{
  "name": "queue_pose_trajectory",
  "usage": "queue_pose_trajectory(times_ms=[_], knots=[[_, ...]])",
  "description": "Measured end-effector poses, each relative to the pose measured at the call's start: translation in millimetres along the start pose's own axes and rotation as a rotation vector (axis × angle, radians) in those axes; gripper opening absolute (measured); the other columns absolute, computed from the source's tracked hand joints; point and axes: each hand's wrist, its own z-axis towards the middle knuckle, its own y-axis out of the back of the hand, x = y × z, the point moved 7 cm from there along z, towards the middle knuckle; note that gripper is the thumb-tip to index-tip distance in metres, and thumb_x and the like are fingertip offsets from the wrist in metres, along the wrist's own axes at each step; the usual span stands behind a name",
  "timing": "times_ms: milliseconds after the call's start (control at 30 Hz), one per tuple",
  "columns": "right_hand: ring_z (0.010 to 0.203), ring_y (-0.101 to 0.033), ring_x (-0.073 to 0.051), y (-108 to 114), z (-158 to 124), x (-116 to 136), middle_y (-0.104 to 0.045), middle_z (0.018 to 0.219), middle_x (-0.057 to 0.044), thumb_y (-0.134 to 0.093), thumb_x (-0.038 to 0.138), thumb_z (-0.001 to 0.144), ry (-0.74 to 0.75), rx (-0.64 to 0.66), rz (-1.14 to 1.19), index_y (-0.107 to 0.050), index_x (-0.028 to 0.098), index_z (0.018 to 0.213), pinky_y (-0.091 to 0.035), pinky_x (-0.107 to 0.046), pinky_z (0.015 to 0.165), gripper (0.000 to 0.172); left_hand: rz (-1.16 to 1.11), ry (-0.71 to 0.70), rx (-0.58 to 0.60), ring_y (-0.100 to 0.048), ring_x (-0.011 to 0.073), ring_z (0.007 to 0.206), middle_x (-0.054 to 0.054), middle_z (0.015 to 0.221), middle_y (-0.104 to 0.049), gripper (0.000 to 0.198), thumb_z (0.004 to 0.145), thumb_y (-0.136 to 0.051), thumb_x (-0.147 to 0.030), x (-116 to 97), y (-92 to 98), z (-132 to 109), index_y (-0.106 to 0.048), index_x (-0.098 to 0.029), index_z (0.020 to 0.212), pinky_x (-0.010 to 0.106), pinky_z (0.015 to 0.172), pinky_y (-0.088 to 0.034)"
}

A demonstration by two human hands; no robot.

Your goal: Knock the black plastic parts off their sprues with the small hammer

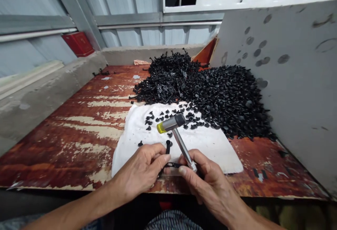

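Observation:
My left hand (142,168) is closed, thumb against forefinger, on a small black plastic part (173,165). A black stem with a rounded end (167,147) sticks up beside its fingertips; whether it belongs to the same part I cannot tell. My right hand (210,177) grips a small two-faced mallet (181,142) by its metal handle, and its thumb tip touches the part's right end. The mallet's head points up and away, with one yellow face and one black face. Beneath the hands lies a white cloth (223,154), on which several black disc-headed pieces (190,117) are scattered.
A large heap of black disc-headed pieces (229,96) lies at the right, joining a pile of black stemmed parts (168,75) behind. The worn red-brown table (65,139) is bounded by a grey board (295,82) and a concrete ledge (34,117). A red box (78,44) sits back left.

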Motion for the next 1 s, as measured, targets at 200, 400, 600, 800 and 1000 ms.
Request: queue_pose_trajectory(times_ms=[200,400,600,800,1000], knots=[[0.040,-0.037,-0.010,39,-8,-5,-0.037,0.052,0.008,-0.040,0.049,0.097,-0.041,-0.100,-0.212,-0.047,0.024,0.086,-0.032,-0.022,0.036,0.028,-0.089,0.119,0.103,-0.043,0.0073,0.045,-0.004,0.059,-0.054,0.028,0.078,-0.050,-0.045,12,6.1,19,-0.047,-0.020,0.069,0.018,0.040,-0.031],[0.040,-0.037,-0.011,55,-9,-18,-0.034,0.056,0.009,-0.037,0.046,0.097,-0.096,-0.112,-0.274,-0.046,0.024,0.088,-0.034,-0.023,0.036,0.026,-0.067,0.140,0.161,-0.038,0.0046,0.040,-0.004,0.055,-0.053,0.023,0.078,-0.051,-0.039,14,6.3,28,-0.048,-0.019,0.068,0.016,0.035,-0.020],[0.042,-0.035,-0.011,56,-10,-23,-0.031,0.057,0.009,-0.036,0.046,0.096,-0.107,-0.107,-0.280,-0.044,0.024,0.087,-0.032,-0.023,0.037,0.025,-0.036,0.135,0.160,-0.037,0.0045,0.039,-0.005,0.054,-0.052,0.025,0.077,-0.053,-0.041,15,6.8,29,-0.050,-0.019,0.067,0.017,0.036,-0.022],[0.045,-0.035,-0.012,57,-9,-22,-0.032,0.058,0.008,-0.034,0.046,0.095,-0.104,-0.118,-0.339,-0.046,0.023,0.089,-0.032,-0.023,0.039,0.027,-0.030,0.094,0.155,-0.037,0.0045,0.039,-0.005,0.053,-0.052,0.029,0.076,-0.053,-0.046,16,6.4,31,-0.049,-0.019,0.065,0.017,0.038,-0.025],[0.044,-0.036,-0.012,57,-8,-22,-0.032,0.059,0.008,-0.033,0.046,0.094,-0.117,-0.108,-0.342,-0.046,0.022,0.089,-0.033,-0.024,0.038,0.028,-0.029,0.108,0.162,-0.037,0.0041,0.038,-0.004,0.054,-0.053,0.029,0.075,-0.052,-0.046,15,5.9,31,-0.049,-0.019,0.066,0.017,0.036,-0.021]])
